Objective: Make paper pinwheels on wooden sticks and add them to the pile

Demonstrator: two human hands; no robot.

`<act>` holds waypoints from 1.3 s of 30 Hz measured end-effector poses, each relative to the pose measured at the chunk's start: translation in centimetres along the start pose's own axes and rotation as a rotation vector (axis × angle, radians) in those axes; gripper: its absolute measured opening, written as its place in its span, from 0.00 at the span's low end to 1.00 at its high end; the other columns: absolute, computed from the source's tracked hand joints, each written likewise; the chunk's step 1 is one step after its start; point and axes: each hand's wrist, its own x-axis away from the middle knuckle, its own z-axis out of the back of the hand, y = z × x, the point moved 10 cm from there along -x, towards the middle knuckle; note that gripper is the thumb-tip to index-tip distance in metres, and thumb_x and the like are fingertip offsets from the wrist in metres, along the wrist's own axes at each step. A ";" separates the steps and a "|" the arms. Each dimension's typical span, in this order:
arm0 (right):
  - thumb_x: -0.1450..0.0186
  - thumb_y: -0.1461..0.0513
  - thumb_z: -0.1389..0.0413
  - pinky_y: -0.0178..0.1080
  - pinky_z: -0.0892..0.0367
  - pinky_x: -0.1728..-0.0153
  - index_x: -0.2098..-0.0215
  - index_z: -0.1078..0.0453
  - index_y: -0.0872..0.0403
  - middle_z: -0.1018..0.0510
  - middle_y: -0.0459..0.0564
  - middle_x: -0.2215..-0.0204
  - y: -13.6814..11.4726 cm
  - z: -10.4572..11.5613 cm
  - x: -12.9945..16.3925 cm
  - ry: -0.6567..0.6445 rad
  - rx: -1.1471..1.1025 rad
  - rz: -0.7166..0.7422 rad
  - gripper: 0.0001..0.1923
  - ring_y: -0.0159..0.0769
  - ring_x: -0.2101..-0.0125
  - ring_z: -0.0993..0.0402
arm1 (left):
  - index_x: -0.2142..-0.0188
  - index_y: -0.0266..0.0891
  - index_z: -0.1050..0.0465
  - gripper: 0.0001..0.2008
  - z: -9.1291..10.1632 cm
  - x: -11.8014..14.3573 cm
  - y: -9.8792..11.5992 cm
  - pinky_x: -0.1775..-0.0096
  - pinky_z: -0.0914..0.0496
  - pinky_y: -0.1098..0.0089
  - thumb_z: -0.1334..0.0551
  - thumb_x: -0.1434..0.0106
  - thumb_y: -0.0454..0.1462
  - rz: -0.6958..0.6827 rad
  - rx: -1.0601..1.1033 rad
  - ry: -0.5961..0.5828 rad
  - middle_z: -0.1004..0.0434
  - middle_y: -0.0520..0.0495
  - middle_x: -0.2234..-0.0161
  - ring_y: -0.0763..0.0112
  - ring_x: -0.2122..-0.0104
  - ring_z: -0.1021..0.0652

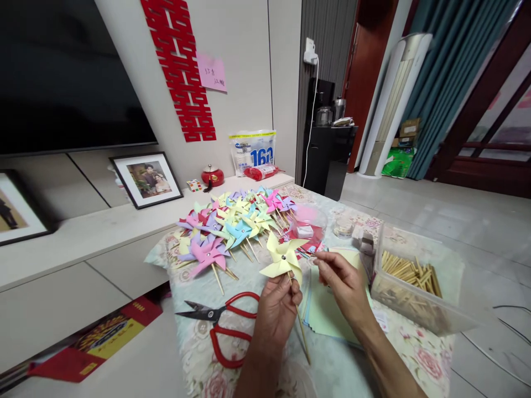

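My left hand is closed around the wooden stick of a pale yellow paper pinwheel, just below its blades. The pinwheel faces me, with a small dark pin at its centre, and its stick slants down to the right. To its right, my right hand is raised with thumb and forefinger pinched together; whatever is between them is too small to make out. Beneath that hand lies a stack of pale green and yellow paper sheets. Red-handled scissors lie with blades parted, left of my left hand.
Many coloured pinwheels are heaped at the table's back left. A clear plastic box of wooden sticks stands at the right. Behind the heap are a white cabinet, a framed photo and a plastic bag.
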 end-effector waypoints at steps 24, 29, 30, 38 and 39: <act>0.34 0.59 0.49 0.34 0.38 0.73 0.73 0.34 0.51 0.23 0.47 0.75 0.3 -4.4 6.9 -0.384 0.627 -0.007 0.10 0.36 0.75 0.29 | 0.69 0.36 0.21 0.10 0.7 0.5 -0.1 0.63 0.26 0.64 0.26 0.52 0.30 0.013 0.199 0.035 0.22 0.46 0.66 0.67 0.67 0.22; 0.33 0.55 0.49 0.34 0.39 0.75 0.73 0.32 0.51 0.26 0.46 0.78 -5.0 -1.3 3.8 -0.302 0.589 0.086 0.14 0.34 0.76 0.31 | 0.58 0.38 0.20 0.18 1.1 0.4 -0.9 0.64 0.29 0.68 0.27 0.52 0.33 0.063 0.167 0.037 0.23 0.47 0.63 0.71 0.68 0.24; 0.33 0.54 0.48 0.34 0.39 0.75 0.73 0.31 0.51 0.27 0.45 0.79 -6.4 -0.5 2.6 -0.282 0.568 0.093 0.14 0.34 0.78 0.32 | 0.57 0.38 0.20 0.20 1.2 0.4 -1.1 0.66 0.30 0.70 0.27 0.52 0.33 0.068 0.130 0.045 0.23 0.47 0.64 0.73 0.69 0.25; 0.43 0.53 0.39 0.33 0.43 0.81 0.77 0.28 0.54 0.30 0.44 0.85 -9.1 4.8 -12.3 -0.207 0.457 -0.026 0.13 0.29 0.82 0.37 | 0.62 0.33 0.19 0.19 1.5 -0.5 -1.8 0.74 0.39 0.74 0.27 0.54 0.38 0.013 -0.290 0.102 0.25 0.49 0.72 0.77 0.78 0.29; 0.44 0.54 0.38 0.32 0.42 0.81 0.78 0.28 0.54 0.30 0.44 0.86 -8.3 5.1 -14.2 -0.196 0.441 -0.050 0.12 0.29 0.83 0.37 | 0.62 0.33 0.20 0.18 1.8 -0.7 -1.5 0.75 0.40 0.74 0.28 0.52 0.39 -0.030 -0.378 0.126 0.27 0.50 0.75 0.77 0.79 0.30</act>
